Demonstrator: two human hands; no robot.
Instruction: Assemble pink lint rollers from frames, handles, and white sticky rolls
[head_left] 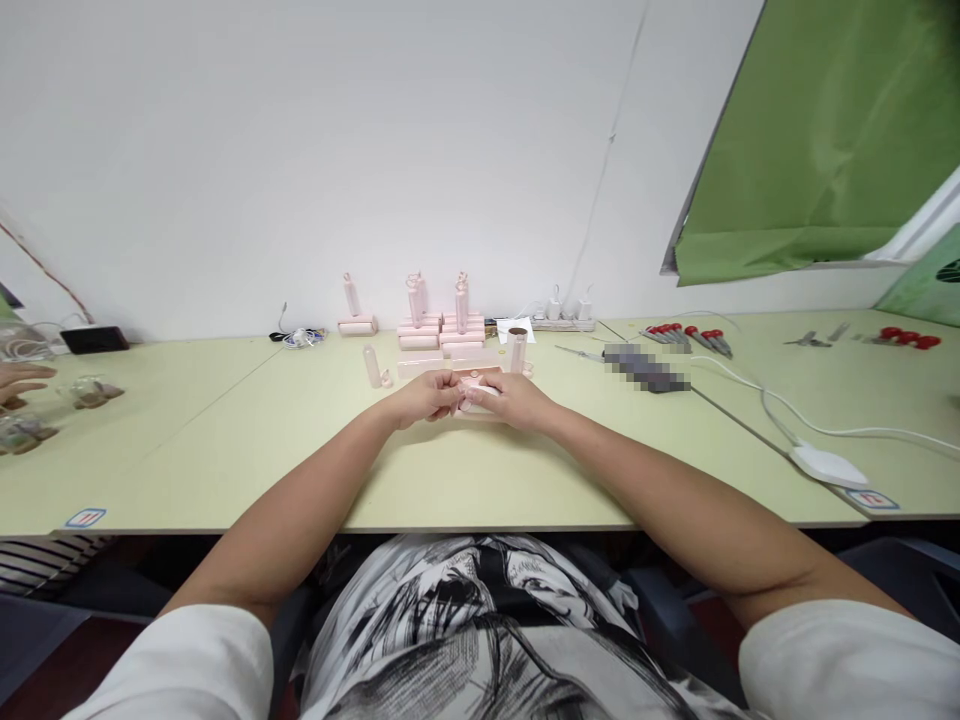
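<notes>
One pale pink piece (478, 402), partly hidden, sits clasped between left grip (429, 398) and right grip (517, 400).

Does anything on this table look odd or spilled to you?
One oddity: the dark object on the table, to the right of the right hand, appears as coarse square blocks, so its details are hidden. I see no spill.
</notes>
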